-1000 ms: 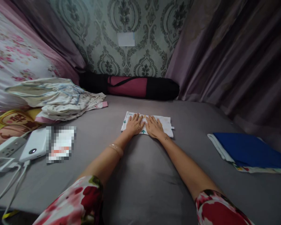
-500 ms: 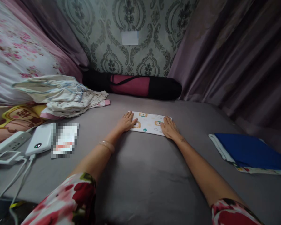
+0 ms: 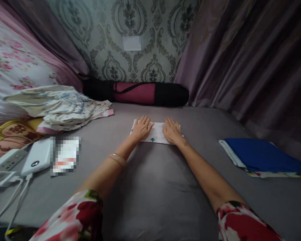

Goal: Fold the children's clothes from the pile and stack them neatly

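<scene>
A folded white cloth (image 3: 157,136) printed with small coloured figures lies flat on the grey sheet (image 3: 150,187). My left hand (image 3: 141,128) rests palm down on its left part, fingers stretched out and pointing away from me. Across from it, my right hand (image 3: 172,131) presses flat on the right part with its fingers spread a little. Between the two hands a strip of the cloth shows, with a dark green arrow-like mark near its front edge. The hands cover much of the print.
Folded blue cloth (image 3: 261,154) lies at the right on other folded pieces. Rumpled light clothes (image 3: 67,107) are heaped at the left. Nearer are a white power bank (image 3: 37,155), a power strip (image 3: 8,159) and cables. A black and maroon long bag (image 3: 135,93) lies along the wall.
Both hands have slid inward over the cloth from its left and right ends and now lie closer together. The view has shifted slightly.
</scene>
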`<state>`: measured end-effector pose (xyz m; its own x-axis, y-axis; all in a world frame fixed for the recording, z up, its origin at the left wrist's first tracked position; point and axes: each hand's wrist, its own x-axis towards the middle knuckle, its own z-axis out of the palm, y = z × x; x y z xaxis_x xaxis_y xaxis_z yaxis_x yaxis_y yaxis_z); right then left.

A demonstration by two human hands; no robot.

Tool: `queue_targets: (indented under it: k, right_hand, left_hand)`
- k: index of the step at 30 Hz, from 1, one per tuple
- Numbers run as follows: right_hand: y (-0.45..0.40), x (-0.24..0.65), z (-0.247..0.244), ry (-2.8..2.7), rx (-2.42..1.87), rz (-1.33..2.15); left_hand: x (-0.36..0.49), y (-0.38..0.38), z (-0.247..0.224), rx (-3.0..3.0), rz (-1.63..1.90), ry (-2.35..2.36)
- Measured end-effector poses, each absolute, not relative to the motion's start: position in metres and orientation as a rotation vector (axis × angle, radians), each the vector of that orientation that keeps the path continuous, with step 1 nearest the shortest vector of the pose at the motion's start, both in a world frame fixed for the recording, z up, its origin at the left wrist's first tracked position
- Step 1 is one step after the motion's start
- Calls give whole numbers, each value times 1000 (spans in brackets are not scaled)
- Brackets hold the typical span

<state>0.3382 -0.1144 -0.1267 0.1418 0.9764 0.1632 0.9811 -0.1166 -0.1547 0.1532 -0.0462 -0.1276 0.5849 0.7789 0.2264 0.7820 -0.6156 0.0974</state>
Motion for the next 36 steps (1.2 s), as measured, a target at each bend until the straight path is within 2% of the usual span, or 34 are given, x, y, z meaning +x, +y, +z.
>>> queue_targets:
  k: [8, 15, 21, 25, 30, 36]
  right_hand:
    - [-104, 307, -148, -2012, -2165, 66]
    - [-99, 303, -143, -2026, -2109, 60]
    - [-99, 298, -144, -2089, -2080, 138]
    - [-101, 301, -142, -2033, -2073, 44]
    - [-102, 306, -146, -2057, -2126, 132]
    - [-104, 315, -150, -1937, -2198, 23]
  left_hand:
    - [177, -53, -157, -2872, -253, -1314]
    - [177, -49, -149, -2783, -365, -1401]
    - [174, -43, -157, -2840, -275, -1410]
    - [177, -46, -153, -2779, -364, -1376]
    - [178, -52, -152, -2845, -219, -1345]
    - [172, -47, -156, -2718, -309, -1519]
